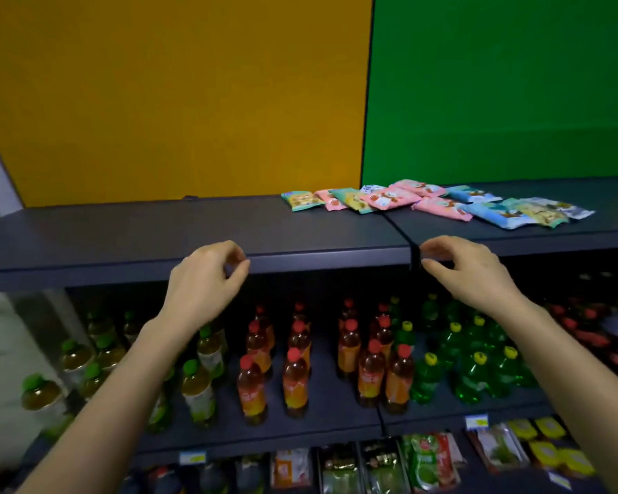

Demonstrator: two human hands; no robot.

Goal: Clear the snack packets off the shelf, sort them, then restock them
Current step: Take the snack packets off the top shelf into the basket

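Packets [436,205] lie jumbled on the top shelf [157,229], right of centre. My left hand [207,276] and right hand [471,270] hover at its front edge, fingers [229,249] loosely curled, empty, likely poised to reach.

On my feed the dark top shelf [157,229] carries a loose spread of packets [389,199] at its back right. They lie flat, pink, teal and blue mixed, several overlapping, and the spread crosses the seam [395,222] between two boards. The middle shelf [322,415] holds upright bottles in rows: green-capped ones [197,390] on the left, red-capped orange ones [295,379] in the centre and yellow-capped green ones [473,376] on the right. The far right is too dim for me to read. Price tags [192,457] sit on its front edge, with bags [429,461] below.
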